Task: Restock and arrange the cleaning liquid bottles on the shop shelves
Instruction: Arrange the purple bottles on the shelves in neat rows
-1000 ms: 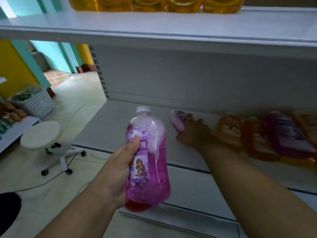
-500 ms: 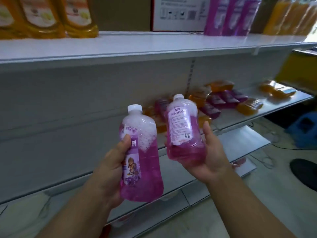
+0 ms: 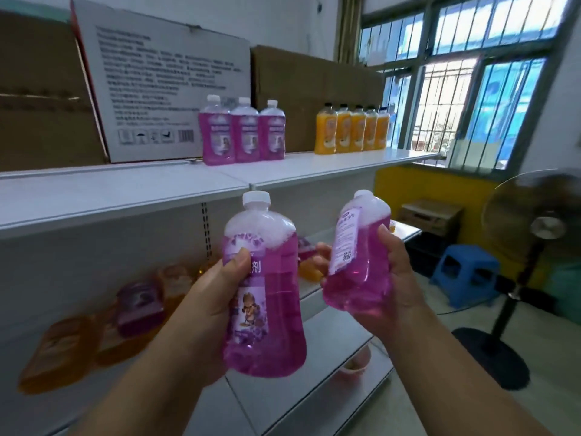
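The left bottle [image 3: 264,297] is clear plastic with a white cap, full of pink-purple liquid topped by white foam; it stands upright in the left hand [image 3: 201,313], whose fingers wrap its waist with the thumb pressed over the front label. That label is purple, shows a cartoon figure and one readable character, "剂". Just right of it, apart from it, the right bottle [image 3: 358,253] — same liquid, same foam — leans left in the right hand [image 3: 396,278], fingers closed round its lower half; its white back label faces the camera with small print too fine to read and a QR code. Both are held in the air in front of the shelves, below the top shelf [image 3: 125,196]. On that shelf stand three purple bottles [image 3: 242,133] in a touching row, and further right five orange bottles [image 3: 352,129], also in a row. Behind them sit brown cartons and a white box [image 3: 157,86] printed with blurred lines of text, handling symbols and a barcode. On the lower shelf, behind the hands, orange and purple bottles [image 3: 138,306] lie on their sides, blurred. At far right are a blue stool [image 3: 465,272], a standing fan [image 3: 531,234] and a barred window [image 3: 456,80].
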`<state>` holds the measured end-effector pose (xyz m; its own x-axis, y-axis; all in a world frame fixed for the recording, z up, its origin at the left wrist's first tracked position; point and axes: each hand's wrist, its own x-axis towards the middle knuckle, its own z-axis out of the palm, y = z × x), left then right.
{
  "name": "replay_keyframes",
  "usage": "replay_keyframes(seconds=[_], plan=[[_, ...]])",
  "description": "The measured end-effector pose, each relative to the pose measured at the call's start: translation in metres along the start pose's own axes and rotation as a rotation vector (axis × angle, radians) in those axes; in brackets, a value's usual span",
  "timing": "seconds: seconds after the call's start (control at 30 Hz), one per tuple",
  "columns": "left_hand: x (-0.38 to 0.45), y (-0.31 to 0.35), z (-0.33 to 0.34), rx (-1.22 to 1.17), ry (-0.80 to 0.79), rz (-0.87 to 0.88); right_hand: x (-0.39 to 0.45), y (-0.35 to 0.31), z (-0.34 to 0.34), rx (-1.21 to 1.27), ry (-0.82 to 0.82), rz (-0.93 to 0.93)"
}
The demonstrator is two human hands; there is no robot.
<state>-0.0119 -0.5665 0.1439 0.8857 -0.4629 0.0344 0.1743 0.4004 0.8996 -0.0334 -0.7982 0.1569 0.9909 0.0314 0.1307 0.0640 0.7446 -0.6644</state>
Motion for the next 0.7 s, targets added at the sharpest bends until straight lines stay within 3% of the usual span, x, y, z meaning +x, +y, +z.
replay_keyframes(seconds=[0.2, 0.5, 0.7], plan=[[0.083, 0.041, 0.039, 0.18, -0.115, 0.157, 0.08, -0.065, 0.002, -0.265, 0.101, -0.164], [0.208, 0.138, 0.091, 0.455, 0.033, 0.455, 0.2, -0.156, 0.017, -0.498, -0.02, -0.446], [0.286, 0.148, 0.089, 0.528, 0.193, 0.48, 0.292, -0.187, -0.003, -0.6, -0.014, -0.504]])
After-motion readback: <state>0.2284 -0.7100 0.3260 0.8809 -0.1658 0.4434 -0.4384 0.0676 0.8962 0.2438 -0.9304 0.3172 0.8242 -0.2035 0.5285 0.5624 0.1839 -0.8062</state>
